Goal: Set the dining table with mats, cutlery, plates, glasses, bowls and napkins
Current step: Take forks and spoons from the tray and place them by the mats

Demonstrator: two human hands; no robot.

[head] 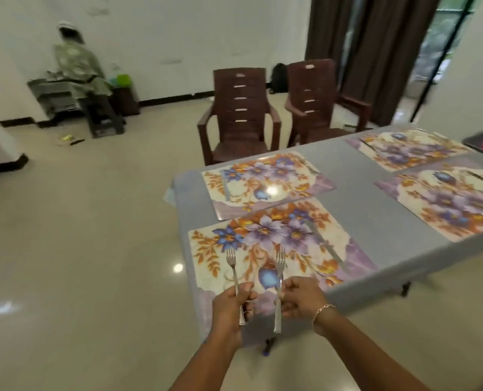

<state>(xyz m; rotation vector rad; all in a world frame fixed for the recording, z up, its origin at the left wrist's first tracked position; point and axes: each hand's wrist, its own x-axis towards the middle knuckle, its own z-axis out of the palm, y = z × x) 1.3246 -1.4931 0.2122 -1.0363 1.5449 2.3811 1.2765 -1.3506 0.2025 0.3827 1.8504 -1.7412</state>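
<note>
I am gripping the left fork (232,266) in my left hand (230,304) and the right fork (279,266) in my right hand (299,300) over the near mat (305,249) at the desk (375,221) corner, risking one slipping off that close edge.

Four floral mats are lying on the single desk (361,204): the near-left mat (296,235), the far-left mat (263,182), the near-right mat (455,201) and the far-right mat (404,149). Two brown chairs, the left chair (240,108) and the right chair (313,94), are standing beside it. Two hands are holding forks, the left hand (230,306) gripping a first fork (232,266) and the right hand (299,299) pinching a second fork (279,266) whose tines are looking doubled, so whether a third is hiding behind it cannot be told. One bracelet (323,309) is circling the right wrist and one knife-like piece (323,244) is lying on the near-left mat, while cutlery on the other three mats is showing too blurred to count.
</note>
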